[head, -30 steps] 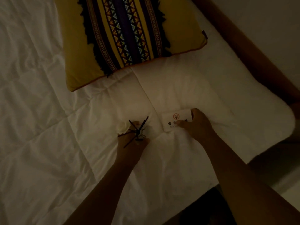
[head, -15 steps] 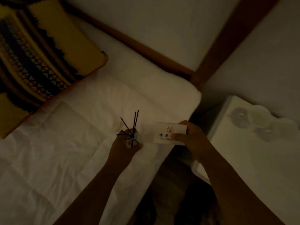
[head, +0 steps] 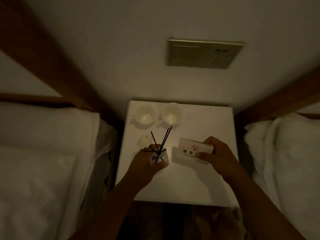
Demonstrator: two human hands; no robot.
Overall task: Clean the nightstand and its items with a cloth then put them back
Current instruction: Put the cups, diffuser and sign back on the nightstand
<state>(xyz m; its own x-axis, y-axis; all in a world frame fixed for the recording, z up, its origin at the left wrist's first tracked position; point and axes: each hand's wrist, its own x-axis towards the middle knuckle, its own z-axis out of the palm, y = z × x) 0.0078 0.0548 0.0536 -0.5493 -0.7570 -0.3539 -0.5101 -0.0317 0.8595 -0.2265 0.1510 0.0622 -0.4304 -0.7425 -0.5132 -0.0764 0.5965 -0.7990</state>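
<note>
The left fingers [head: 161, 165] wrap round a small diffuser [head: 159, 156], pinching its glass body so the thumb lies across the near side; dark reeds [head: 162, 141] fan up and out of its neck. The left hand [head: 147, 165] holds it over the front left part of the worktop [head: 190, 184]; whether its base touches the surface cannot be told.

The right fingers [head: 207, 142] curl over the top edge of a white sign [head: 190, 150], with the thumb pressed on its printed face, so the card is pinched between them. The right hand [head: 220, 156] keeps the sign tilted, just right of the diffuser and apart from it. The sign bears a red no-smoking mark and dark lettering.

Just behind the left hand a crumpled cloth [head: 144, 142] lies on the worktop. Further back stand two white cups [head: 158, 114], side by side near the wall, each on a pale coaster.

The white nightstand sits between two beds: one bed [head: 43, 153] to the left, another bed [head: 285, 153] to the right, both in white linen. On the wall above hangs a switch panel [head: 204, 53]. The room is dim.
</note>
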